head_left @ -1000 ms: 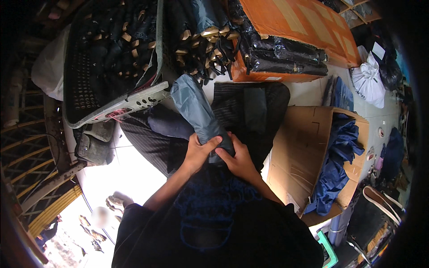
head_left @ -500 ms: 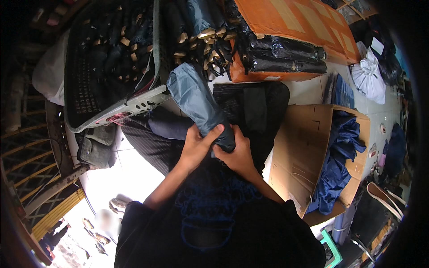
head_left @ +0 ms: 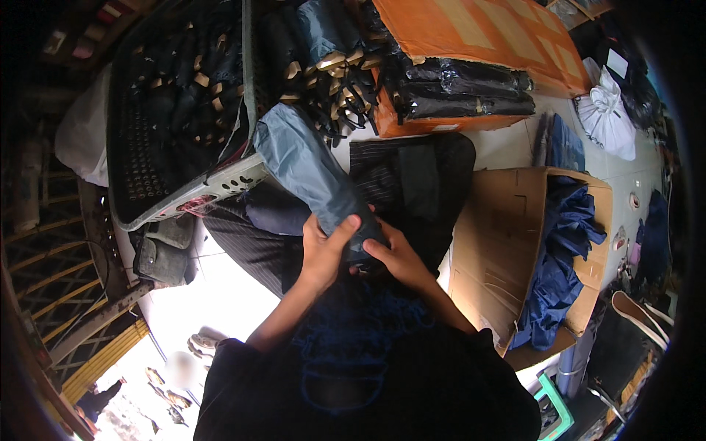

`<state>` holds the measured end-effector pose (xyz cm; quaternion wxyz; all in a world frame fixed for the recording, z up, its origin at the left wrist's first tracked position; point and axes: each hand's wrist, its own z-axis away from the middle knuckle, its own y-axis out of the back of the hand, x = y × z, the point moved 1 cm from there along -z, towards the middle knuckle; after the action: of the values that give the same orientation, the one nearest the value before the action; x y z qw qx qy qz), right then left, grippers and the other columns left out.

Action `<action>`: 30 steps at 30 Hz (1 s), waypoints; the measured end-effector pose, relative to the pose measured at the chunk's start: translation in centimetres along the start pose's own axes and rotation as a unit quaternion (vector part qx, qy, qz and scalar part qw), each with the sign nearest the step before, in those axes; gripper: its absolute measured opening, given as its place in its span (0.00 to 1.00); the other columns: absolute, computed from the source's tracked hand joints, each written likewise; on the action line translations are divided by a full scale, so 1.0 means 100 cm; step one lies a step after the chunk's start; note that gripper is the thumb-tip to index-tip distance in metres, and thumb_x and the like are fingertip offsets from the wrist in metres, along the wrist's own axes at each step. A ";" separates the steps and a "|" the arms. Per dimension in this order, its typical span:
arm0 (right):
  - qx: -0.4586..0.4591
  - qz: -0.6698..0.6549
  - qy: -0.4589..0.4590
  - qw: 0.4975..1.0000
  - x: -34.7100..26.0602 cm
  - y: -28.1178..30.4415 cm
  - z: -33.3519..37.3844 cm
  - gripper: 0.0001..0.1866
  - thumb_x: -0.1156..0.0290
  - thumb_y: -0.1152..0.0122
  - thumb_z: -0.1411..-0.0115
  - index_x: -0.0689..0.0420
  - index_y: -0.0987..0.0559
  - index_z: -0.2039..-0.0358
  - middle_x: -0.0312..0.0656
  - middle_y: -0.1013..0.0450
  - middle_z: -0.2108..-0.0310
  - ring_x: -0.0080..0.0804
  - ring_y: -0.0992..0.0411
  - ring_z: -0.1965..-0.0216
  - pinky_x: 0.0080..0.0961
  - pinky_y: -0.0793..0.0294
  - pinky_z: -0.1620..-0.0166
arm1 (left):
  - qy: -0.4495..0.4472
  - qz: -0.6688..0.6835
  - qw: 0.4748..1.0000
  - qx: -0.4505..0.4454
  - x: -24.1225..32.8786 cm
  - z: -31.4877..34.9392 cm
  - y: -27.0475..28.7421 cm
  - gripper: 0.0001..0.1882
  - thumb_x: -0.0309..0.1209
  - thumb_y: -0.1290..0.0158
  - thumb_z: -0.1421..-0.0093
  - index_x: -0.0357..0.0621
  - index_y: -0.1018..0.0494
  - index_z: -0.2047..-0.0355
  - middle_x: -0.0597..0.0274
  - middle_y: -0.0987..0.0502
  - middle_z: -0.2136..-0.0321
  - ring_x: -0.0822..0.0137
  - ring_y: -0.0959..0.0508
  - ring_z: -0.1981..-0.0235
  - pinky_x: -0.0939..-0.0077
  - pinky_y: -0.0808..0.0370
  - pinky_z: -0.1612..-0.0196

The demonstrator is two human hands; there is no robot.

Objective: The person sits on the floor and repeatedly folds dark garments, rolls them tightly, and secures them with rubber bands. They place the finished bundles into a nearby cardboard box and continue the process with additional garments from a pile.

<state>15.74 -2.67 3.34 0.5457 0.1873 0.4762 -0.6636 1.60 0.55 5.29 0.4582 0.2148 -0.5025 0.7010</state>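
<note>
Left hand (head_left: 322, 253) and right hand (head_left: 401, 257) wrap the near end of a grey-blue rolled cloth bundle (head_left: 305, 162), slanting above striped trousers (head_left: 246, 239) toward the plastic basket (head_left: 234, 178), apparently light, soft-skinned, somewhat slippery, and best held around its narrower end.

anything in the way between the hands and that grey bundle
Nothing visible: the left hand and right hand both hold the grey bundle directly. The basket is close to its far end; whether they touch is unclear.
</note>
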 end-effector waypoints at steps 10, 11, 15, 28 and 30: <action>0.066 0.148 0.136 0.977 -0.004 -0.014 0.006 0.19 0.63 0.43 0.39 0.66 0.28 0.56 0.45 0.25 0.70 0.28 0.24 0.75 0.23 0.22 0.75 | -0.028 -0.046 0.994 -0.090 -0.005 0.013 -0.008 0.20 0.30 0.43 0.42 0.32 0.30 0.52 0.52 0.22 0.58 0.67 0.22 0.58 0.73 0.27 0.52; 0.055 0.111 0.076 0.989 -0.013 -0.017 0.008 0.17 0.64 0.43 0.39 0.66 0.28 0.57 0.45 0.25 0.71 0.28 0.24 0.74 0.24 0.22 0.74 | -0.026 -0.034 0.993 -0.107 -0.002 0.009 -0.006 0.21 0.31 0.43 0.42 0.32 0.31 0.51 0.51 0.23 0.57 0.66 0.22 0.57 0.73 0.27 0.51; -0.011 0.089 0.001 0.996 -0.029 -0.018 0.003 0.15 0.66 0.44 0.37 0.66 0.27 0.58 0.45 0.25 0.71 0.28 0.23 0.73 0.24 0.22 0.73 | -0.073 0.104 0.982 -0.142 0.015 -0.009 -0.003 0.24 0.33 0.43 0.42 0.32 0.34 0.49 0.44 0.25 0.54 0.61 0.23 0.56 0.71 0.28 0.48; 0.018 0.007 -0.006 1.000 -0.007 -0.018 0.004 0.14 0.66 0.42 0.41 0.66 0.25 0.68 0.42 0.26 0.80 0.25 0.26 0.81 0.19 0.29 0.80 | -0.024 -0.001 0.995 -0.096 0.020 -0.007 -0.018 0.14 0.25 0.41 0.47 0.31 0.27 0.61 0.53 0.22 0.66 0.63 0.20 0.63 0.69 0.23 0.58; 0.046 0.014 0.007 0.999 -0.010 -0.020 0.004 0.14 0.66 0.41 0.43 0.67 0.26 0.67 0.42 0.27 0.80 0.24 0.27 0.82 0.19 0.29 0.80 | -0.008 -0.007 0.996 -0.086 0.018 -0.003 -0.021 0.14 0.25 0.42 0.47 0.31 0.27 0.60 0.53 0.22 0.66 0.63 0.20 0.63 0.69 0.23 0.58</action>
<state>14.38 -2.58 5.13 0.5426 0.2239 0.4464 -0.6755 2.52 1.78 7.61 0.4763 0.1839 -0.5625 0.6503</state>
